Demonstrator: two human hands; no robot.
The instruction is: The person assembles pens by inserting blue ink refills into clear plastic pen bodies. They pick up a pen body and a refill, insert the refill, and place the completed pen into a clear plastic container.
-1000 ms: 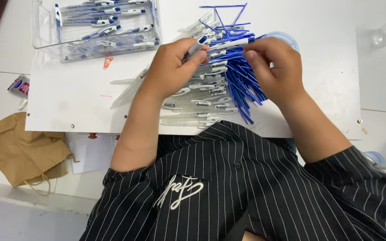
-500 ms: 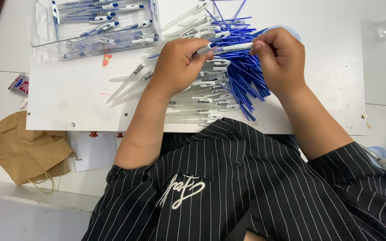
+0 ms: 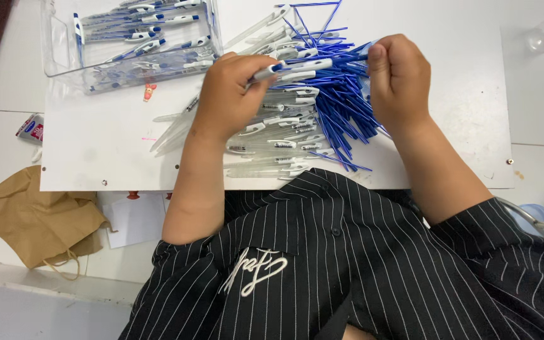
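A clear plastic tray at the top left of the white board holds assembled blue-and-white pens; its upper edge is cut off by the frame. The left hand pinches a pen barrel above the heap of clear barrels. The right hand is curled shut over the blue refills, seemingly gripping one at its thumb, though the fingers hide it. A brown paper bag lies crumpled at the lower left.
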